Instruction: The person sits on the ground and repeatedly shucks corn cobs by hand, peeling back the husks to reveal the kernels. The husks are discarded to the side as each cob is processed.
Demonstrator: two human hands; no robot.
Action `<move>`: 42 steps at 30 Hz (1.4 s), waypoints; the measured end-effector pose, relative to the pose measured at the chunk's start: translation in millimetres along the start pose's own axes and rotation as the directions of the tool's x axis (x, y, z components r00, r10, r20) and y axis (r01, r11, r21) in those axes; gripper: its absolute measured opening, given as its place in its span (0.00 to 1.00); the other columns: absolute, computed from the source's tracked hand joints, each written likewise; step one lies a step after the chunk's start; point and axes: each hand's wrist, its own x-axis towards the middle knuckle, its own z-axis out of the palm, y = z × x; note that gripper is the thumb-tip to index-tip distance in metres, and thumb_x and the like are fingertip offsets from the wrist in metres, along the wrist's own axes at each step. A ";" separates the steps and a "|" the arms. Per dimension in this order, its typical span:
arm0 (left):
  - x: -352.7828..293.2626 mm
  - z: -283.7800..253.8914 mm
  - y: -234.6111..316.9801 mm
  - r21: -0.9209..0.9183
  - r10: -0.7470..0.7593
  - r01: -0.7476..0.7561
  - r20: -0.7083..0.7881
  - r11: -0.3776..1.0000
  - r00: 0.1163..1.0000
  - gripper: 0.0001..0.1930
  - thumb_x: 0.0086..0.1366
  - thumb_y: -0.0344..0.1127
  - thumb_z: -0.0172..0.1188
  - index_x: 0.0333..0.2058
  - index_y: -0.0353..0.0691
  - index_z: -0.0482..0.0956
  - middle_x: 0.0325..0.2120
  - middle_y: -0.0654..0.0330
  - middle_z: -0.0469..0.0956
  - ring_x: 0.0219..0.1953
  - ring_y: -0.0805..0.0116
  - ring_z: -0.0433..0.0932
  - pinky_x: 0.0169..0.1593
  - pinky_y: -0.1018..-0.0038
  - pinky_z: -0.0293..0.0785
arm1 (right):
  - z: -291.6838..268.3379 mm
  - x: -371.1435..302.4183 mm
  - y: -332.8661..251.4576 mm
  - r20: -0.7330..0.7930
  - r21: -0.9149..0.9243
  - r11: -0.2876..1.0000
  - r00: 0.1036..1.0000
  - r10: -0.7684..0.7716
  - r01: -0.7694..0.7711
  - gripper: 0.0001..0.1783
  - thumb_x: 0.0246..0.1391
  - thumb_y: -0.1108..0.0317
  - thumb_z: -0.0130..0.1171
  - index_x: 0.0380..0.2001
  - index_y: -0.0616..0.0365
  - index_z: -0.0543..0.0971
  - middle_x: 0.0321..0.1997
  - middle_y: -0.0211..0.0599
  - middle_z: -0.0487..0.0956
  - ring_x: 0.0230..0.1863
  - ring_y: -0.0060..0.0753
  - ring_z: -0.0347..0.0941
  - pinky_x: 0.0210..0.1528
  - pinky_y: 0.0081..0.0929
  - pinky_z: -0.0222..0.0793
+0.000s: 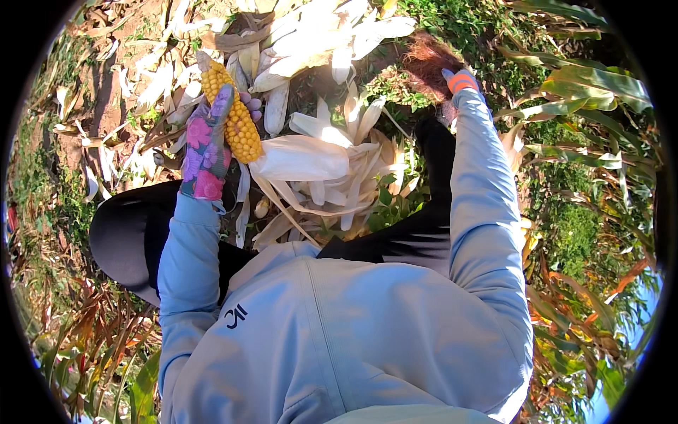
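My left hand (pixel 207 145), in a floral pink and purple glove, is closed around a corn cob (pixel 244 134). The cob's yellow kernels are bare, and its tip points up and left. From its lower end a pale husk (pixel 304 157) hangs to the right over a heap of peeled husks. Farther out on the right, my right hand (pixel 455 79), with an orange-striped cuff, is closed on a reddish-brown tuft of corn silk (pixel 429 62). That tuft hides most of its fingers; a lavender thumb shows at the edge.
Dry husks (pixel 311 42) lie piled ahead in bright sun. My dark-trousered legs (pixel 131 237) are bent to either side of the husk heap. Green and drying corn plants (pixel 600 92) stand along the right, and weeds and dry leaves cover the ground at left.
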 end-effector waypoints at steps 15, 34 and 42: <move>-5.2 20.1 -35.5 -0.060 -0.171 0.212 0.404 0.975 0.899 0.27 0.60 0.51 0.51 0.50 0.36 0.64 0.42 0.54 0.73 0.41 0.63 0.75 0.46 0.68 0.72 | -28.3 -59.6 5.9 -0.034 -0.072 0.838 0.838 -0.545 0.542 0.35 0.43 0.65 0.58 0.57 0.47 0.59 0.42 0.47 0.75 0.41 0.45 0.72 0.47 0.34 0.65; -8.6 32.3 -76.4 0.262 -0.141 0.032 0.409 0.965 0.901 0.22 0.55 0.39 0.60 0.47 0.39 0.67 0.33 0.61 0.74 0.32 0.74 0.74 0.34 0.79 0.72 | -68.5 -246.2 -137.4 -0.093 0.989 -0.130 0.382 -0.920 -0.072 0.17 0.53 0.70 0.50 0.45 0.68 0.69 0.44 0.43 0.74 0.44 0.31 0.72 0.45 0.24 0.70; -15.4 34.7 -72.6 0.166 -0.110 0.052 0.366 0.985 0.924 0.23 0.57 0.42 0.58 0.49 0.39 0.66 0.36 0.62 0.73 0.35 0.74 0.73 0.37 0.78 0.72 | -68.3 -258.3 -143.6 0.064 0.941 -0.132 0.548 -0.834 -0.312 0.13 0.51 0.69 0.54 0.37 0.69 0.73 0.33 0.41 0.76 0.36 0.29 0.74 0.38 0.25 0.73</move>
